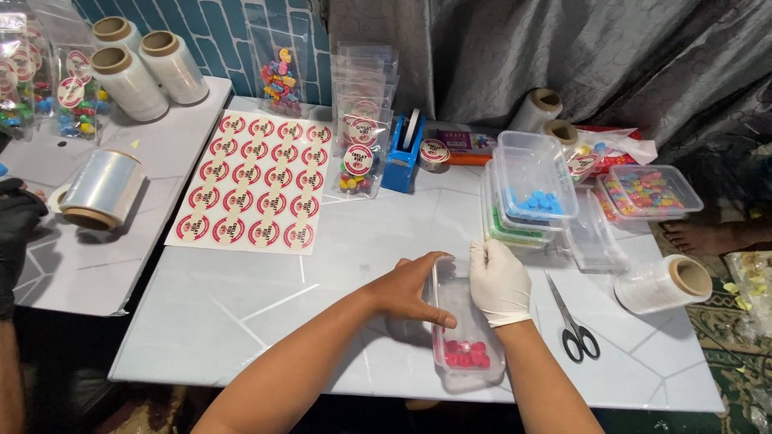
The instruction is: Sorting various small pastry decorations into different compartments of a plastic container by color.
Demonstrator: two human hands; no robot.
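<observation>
A clear plastic tub [470, 366] with several pink-red candies at its near end lies on the white table [265, 313]. My bare left hand [414, 289] grips the tub's left side, thumb over the rim. My right hand [498, 281], in a white glove, rests on the tub's far right edge, fingers curled over it.
Scissors [572, 321] lie just right of the tub, a film roll [663, 283] beyond them. Stacked tubs with blue [535, 185] and mixed candies [647, 193] stand behind. A sticker sheet [257, 181], tape dispenser [402, 153] and candy pouches [358, 157] are at the back. Another person's black-gloved hand [16, 225] is far left.
</observation>
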